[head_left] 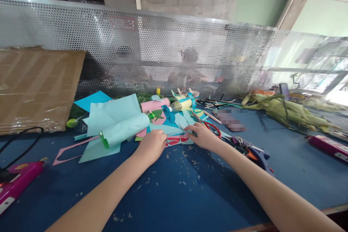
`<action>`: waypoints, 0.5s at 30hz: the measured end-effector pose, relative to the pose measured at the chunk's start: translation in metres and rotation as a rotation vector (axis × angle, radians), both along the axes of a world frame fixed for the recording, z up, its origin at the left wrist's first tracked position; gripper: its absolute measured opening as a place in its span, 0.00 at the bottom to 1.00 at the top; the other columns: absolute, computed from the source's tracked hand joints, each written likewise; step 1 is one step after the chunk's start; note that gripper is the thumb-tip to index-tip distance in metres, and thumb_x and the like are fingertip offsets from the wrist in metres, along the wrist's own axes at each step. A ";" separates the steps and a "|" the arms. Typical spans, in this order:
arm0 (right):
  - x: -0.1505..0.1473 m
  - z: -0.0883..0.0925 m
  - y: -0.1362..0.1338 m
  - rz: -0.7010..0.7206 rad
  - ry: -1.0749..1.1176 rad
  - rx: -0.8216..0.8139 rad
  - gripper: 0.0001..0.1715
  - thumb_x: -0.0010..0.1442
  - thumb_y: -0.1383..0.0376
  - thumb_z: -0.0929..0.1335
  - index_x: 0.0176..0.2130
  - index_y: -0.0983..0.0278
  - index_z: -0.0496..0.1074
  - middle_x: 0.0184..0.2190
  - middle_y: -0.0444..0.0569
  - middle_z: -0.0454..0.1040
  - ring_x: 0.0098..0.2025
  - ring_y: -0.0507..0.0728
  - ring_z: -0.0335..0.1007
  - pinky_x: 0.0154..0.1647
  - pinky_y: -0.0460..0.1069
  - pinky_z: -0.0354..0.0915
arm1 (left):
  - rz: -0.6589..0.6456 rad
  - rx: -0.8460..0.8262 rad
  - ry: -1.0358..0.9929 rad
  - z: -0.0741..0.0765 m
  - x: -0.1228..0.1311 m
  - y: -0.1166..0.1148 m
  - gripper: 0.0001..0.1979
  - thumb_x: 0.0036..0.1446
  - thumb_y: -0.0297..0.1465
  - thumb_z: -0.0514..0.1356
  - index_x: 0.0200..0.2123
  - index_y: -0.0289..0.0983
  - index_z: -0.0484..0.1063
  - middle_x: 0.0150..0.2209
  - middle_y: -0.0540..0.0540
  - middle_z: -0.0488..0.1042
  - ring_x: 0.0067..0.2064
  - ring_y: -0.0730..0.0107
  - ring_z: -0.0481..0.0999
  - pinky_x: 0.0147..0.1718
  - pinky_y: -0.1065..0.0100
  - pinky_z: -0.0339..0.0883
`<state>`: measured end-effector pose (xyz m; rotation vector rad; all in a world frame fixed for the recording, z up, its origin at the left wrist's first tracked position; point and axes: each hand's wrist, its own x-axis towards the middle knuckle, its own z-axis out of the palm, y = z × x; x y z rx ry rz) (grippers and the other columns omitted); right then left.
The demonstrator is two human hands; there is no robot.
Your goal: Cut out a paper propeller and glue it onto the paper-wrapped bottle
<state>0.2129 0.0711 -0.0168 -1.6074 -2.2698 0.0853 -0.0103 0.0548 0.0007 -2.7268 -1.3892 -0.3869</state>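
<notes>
My left hand (154, 145) is closed at the near edge of the paper pile, its fingers curled over the left end of a red-and-pink paper strip (176, 140). Its fingertips are mostly hidden. At the strip's other end, my right hand (202, 136) rests with thumb and forefinger apart, close to the paper. Light blue paper scraps (165, 128) lie just beyond both hands. Red-handled scissors (213, 128) sit right beside my right hand. A bottle wrapped in light blue paper (126, 130) lies to the left, and one with yellow paper (182, 105) lies behind.
A cardboard sheet (38, 90) leans at the left. A blue glue gun (257, 156) lies to the right, with corn husks (288, 110) farther back. Magenta power strips (20, 179) stand at both sides. A perforated metal screen (168, 50) closes off the blue table's far side.
</notes>
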 end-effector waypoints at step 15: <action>0.005 -0.006 0.007 -0.110 -0.113 0.090 0.20 0.57 0.53 0.67 0.46 0.58 0.75 0.53 0.52 0.69 0.58 0.65 0.56 0.55 0.60 0.55 | 0.296 0.136 0.037 0.006 -0.007 -0.001 0.11 0.58 0.28 0.52 0.32 0.31 0.74 0.47 0.31 0.69 0.47 0.48 0.71 0.41 0.53 0.70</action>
